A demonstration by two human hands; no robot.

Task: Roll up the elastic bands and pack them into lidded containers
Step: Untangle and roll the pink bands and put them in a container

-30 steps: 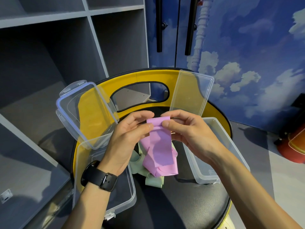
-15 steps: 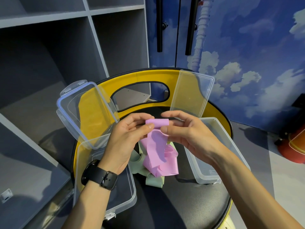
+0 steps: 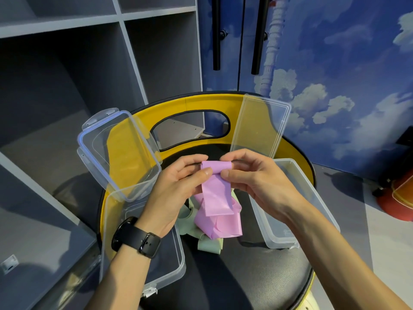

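Clearly both hands, the left hand (image 3: 176,186) and right hand (image 3: 252,180), pinch the rolled top of the pink band (image 3: 215,191) above the stool seat (image 3: 257,276), and I'd keep the edges square and the roll tight before it goes into a clear container (image 3: 290,198).

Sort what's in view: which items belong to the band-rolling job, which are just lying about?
Job:
- pink band, pinched by left hand and right hand
- green band under it
- left container and its lid
- right container and its lid

Lying about:
- grey shelves
- red object on the floor
- black door handles
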